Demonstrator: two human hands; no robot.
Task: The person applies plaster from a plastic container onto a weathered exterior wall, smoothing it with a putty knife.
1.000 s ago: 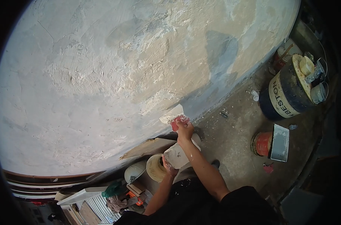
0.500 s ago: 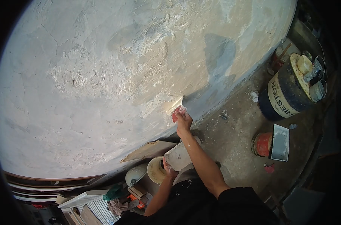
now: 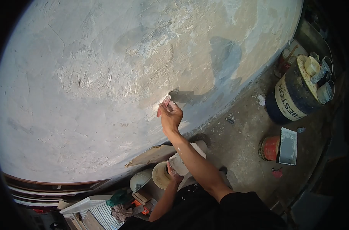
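My right hand (image 3: 172, 117) is closed around a red putty scraper (image 3: 165, 102), whose edge is against the plastered wall (image 3: 97, 111). Pale plaster clings to the tool and to my fingers. Lower down, my left hand (image 3: 175, 174) grips the side of a pale, plaster-smeared rectangular tray (image 3: 179, 165). My right forearm crosses in front of part of that tray. The wall around my right hand is rough and patchy, with ridges of plaster and the shadow of my head and arm.
At right stand a dark drum (image 3: 287, 97) with containers on top and a red bucket (image 3: 270, 148) beside a grey rectangular pan (image 3: 288, 146). Below the wall are a torn board (image 3: 148, 155), a cream bucket (image 3: 159, 175) and a white radiator-like panel (image 3: 94, 209).
My right hand and the scraper have moved left and slightly up along the wall. The tray in my left hand has shifted little.
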